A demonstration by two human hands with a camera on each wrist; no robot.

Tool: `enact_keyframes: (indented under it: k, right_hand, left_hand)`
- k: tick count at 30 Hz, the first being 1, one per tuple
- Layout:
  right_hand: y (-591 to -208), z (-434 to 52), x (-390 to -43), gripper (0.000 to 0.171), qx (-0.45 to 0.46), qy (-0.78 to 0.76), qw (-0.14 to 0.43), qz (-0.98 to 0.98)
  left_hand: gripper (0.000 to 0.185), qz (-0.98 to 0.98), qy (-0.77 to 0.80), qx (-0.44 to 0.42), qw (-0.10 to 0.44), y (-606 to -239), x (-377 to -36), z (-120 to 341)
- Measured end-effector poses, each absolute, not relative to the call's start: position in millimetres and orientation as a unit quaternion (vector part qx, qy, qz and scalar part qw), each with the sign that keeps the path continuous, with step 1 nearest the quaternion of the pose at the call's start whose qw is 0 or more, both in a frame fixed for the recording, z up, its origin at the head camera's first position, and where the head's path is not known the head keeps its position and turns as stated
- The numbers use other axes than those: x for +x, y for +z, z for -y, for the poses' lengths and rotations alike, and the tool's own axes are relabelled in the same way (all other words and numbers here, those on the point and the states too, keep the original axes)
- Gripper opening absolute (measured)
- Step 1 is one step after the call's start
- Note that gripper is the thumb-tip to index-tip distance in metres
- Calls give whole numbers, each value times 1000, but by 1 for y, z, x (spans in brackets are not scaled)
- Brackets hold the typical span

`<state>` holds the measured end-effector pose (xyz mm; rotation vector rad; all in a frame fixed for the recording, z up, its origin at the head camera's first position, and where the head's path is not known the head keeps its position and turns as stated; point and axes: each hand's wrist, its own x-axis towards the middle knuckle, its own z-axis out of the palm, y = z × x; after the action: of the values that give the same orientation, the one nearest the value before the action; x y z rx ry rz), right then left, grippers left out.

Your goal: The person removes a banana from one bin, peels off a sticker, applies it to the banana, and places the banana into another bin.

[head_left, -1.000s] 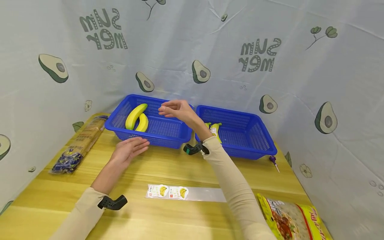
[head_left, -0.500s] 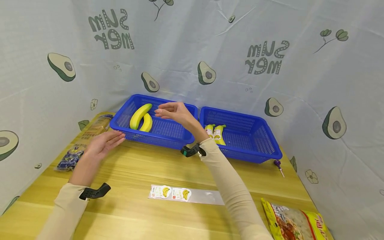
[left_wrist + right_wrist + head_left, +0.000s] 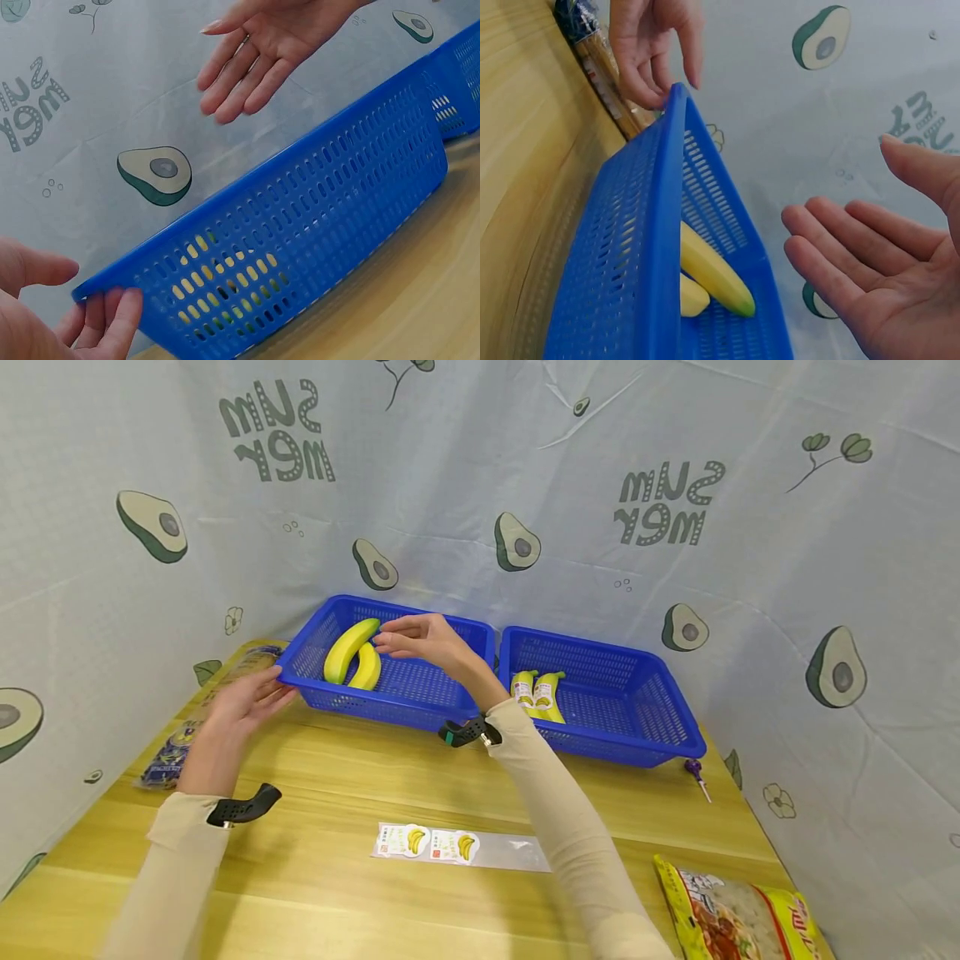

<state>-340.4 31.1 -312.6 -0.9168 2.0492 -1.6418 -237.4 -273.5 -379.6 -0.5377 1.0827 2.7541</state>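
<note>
My left hand (image 3: 236, 703) is at the near left corner of the left blue basket (image 3: 420, 712). In the left wrist view its fingers (image 3: 124, 319) reach under the rim, while the thumb stands apart above it. Two yellow bananas, one longer (image 3: 347, 647) and one shorter (image 3: 367, 667), lie in that basket's left half. Over the same basket my right hand (image 3: 422, 639) hovers with relaxed fingers, holding nothing. The right wrist view shows its palm (image 3: 907, 300) bare, beside the basket's opening.
A second blue basket (image 3: 600, 745) stands to the right with two labelled bananas (image 3: 547, 695). On the table lie a strip of banana stickers (image 3: 453, 846), a purple-topped small item (image 3: 696, 770), a yellow food bag (image 3: 738, 910) and a long packet (image 3: 176, 752). A printed curtain (image 3: 450, 468) hangs behind.
My left hand has moved left from the basket's front to its near left corner, its fingers now at the rim. The right hand has shifted slightly left over the basket. The view has turned slightly.
</note>
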Motion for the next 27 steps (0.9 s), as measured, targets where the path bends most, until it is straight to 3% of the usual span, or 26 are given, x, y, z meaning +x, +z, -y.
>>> enact_keyframes:
  k: [6, 12, 19, 27]
  right_hand:
    - [-316, -9, -343, 41, -334, -545, 220, -737]
    - [-321, 23, -343, 53, -310, -500, 264, -765]
    - [-333, 65, -337, 74, -282, -457, 280, -796]
    - [-345, 89, -340, 79, -298, -372, 335, -813]
  left_hand:
    - [59, -302, 923, -230, 53, -380, -245, 268]
    - [53, -313, 918, -241, 41, -381, -249, 265]
    - [75, -332, 912, -238, 41, -379, -250, 261]
    - [80, -345, 906, -243, 28, -379, -249, 262]
